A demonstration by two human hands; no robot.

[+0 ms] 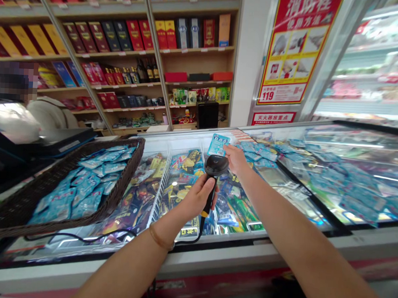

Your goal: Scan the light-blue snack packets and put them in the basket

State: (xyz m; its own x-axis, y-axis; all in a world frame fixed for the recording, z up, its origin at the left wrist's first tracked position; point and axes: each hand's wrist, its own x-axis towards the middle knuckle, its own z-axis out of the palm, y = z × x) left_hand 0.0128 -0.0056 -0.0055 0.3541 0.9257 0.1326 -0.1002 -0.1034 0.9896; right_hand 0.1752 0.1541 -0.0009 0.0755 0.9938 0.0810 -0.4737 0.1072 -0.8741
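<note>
My left hand [198, 195] is wrapped round the handle of a black barcode scanner [216, 165], whose cable trails down toward the freezer's front edge. Pinched in my right hand [235, 159] is a light blue packet [218, 144], raised just beyond the scanner head. Both are above the freezer's glass top. On the left, a dark wicker basket [125, 180] contains many similar blue packets [87, 183]. More blue packets [353, 184] lie spread over the glass on the right.
Under the glass, the chest freezer [233, 257] holds colourful packaged goods, split by a white wire divider [160, 189]. Shelves [197, 49] of boxes and bottles stand behind. A person [50, 112] is at the left, near a dark counter device [62, 139]. A red poster [299, 47] hangs at the back.
</note>
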